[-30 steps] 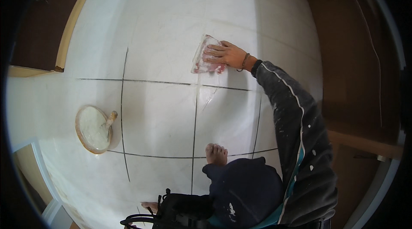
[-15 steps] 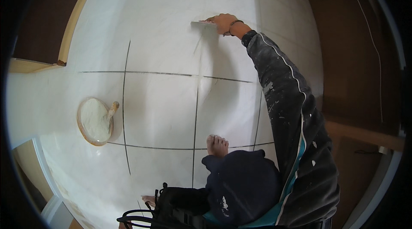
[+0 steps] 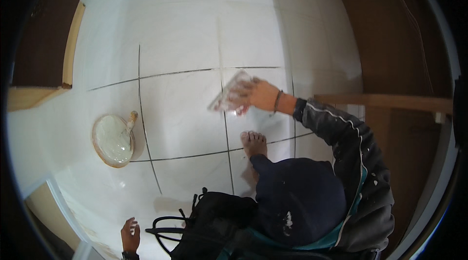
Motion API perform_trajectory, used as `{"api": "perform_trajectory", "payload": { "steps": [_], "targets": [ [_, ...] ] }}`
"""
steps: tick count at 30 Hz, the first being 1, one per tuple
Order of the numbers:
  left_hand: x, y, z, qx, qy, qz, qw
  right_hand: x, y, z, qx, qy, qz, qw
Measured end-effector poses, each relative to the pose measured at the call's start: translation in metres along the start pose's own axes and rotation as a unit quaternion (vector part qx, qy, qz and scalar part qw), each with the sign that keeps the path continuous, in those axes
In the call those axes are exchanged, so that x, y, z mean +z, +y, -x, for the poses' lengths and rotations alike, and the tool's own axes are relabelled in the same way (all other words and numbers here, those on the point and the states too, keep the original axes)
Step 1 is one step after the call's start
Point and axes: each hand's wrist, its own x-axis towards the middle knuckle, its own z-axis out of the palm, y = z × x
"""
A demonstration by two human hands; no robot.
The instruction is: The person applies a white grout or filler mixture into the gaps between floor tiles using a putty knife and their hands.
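Observation:
A flat trowel (image 3: 220, 102) with a red, white-smeared handle is in my right hand (image 3: 258, 95), whose fingers are on it as it lies over a dark grout line on the white tiles (image 3: 180, 118). A pale, faint smeared line runs up the floor above it. My left hand (image 3: 130, 234) is low at the left, fingers apart and holding nothing. A round bowl (image 3: 109, 143) of white paste, with a tool handle (image 3: 132, 121) sticking out at its right side, sits on the tiles to the left.
A dark cabinet with light wood edging (image 3: 46, 40) stands at the upper left. Brown wooden furniture (image 3: 390, 35) with a cable lines the right side, a board (image 3: 380, 100) projecting from it. A pale frame (image 3: 56, 206) is at lower left. My bare foot (image 3: 252, 144) is below my right hand.
My right hand and trowel went up the floor, then came back down toward me, now lower than at first. My left hand has come into view at lower left.

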Motion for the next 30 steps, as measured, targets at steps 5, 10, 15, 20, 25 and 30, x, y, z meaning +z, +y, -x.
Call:
{"api": "perform_trajectory", "payload": {
  "steps": [5, 10, 15, 20, 25, 30],
  "targets": [
    [-0.034, 0.048, -0.092, 0.169, -0.045, -0.085, 0.981, 0.020, 0.020, -0.035, 0.084, 0.022, 0.089, 0.992],
    [-0.018, 0.086, -0.115, 0.210, -0.075, -0.071, 0.972, 0.030, -0.051, 0.018, 0.074, -0.077, 0.009, 0.994],
    [0.066, -0.033, -0.152, 0.091, 0.017, -0.162, 0.982, -0.014, -0.006, -0.050, 0.353, -0.069, -0.200, 0.911],
    [0.123, 0.090, -0.179, -0.156, 0.022, -0.047, 0.986, 0.000, 0.069, -0.042, 0.522, -0.076, -0.157, 0.835],
    [0.125, 0.095, -0.180, -0.256, 0.073, -0.084, 0.960, -0.011, -0.071, -0.117, 0.308, -0.140, -0.181, 0.924],
    [0.128, 0.095, -0.189, -0.256, 0.055, -0.126, 0.957, 0.001, -0.080, -0.024, 0.266, -0.043, -0.299, 0.916]
  ]
}}
